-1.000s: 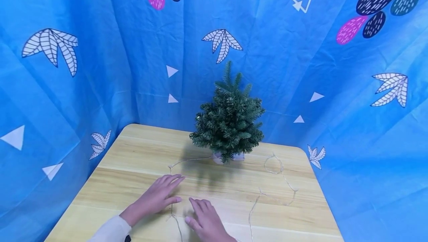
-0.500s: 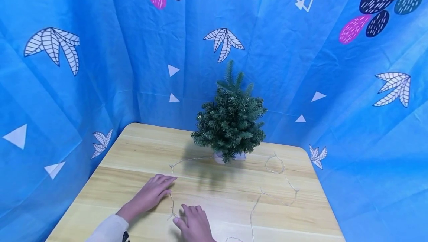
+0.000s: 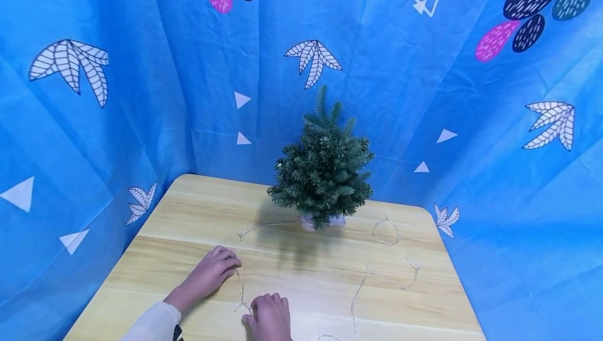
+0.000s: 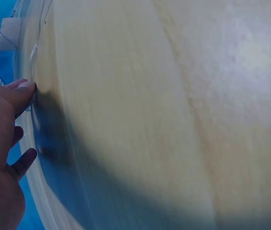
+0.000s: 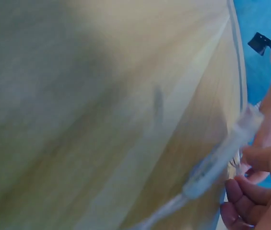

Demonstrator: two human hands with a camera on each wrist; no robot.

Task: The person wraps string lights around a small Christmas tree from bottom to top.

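A thin, clear-wired string of lights (image 3: 242, 288), unlit, lies in loose bends over the wooden table. Between thumb and forefinger my left hand (image 3: 211, 272) pinches its wire on the left side; the left wrist view shows this pinch of the hand (image 4: 5, 115) closely. Nearer the front, my right hand (image 3: 270, 318) holds another stretch of the same wire, its fingers curled. A pale translucent tube-like piece on a wire (image 5: 217, 160) hangs close to the right wrist camera, blurred. At the table's back stands a small green artificial Christmas tree (image 3: 325, 168).
The wooden table (image 3: 188, 210) has rounded back corners. More of the wire (image 3: 354, 299) curves along its right side, ending in a loop near the back. Blue patterned cloth (image 3: 141, 69) hangs close around the table's back and sides.
My left hand has drawn back a little to the left and curled its fingers onto the wire. My right hand has moved left and down, its fingers now curled at the wire.
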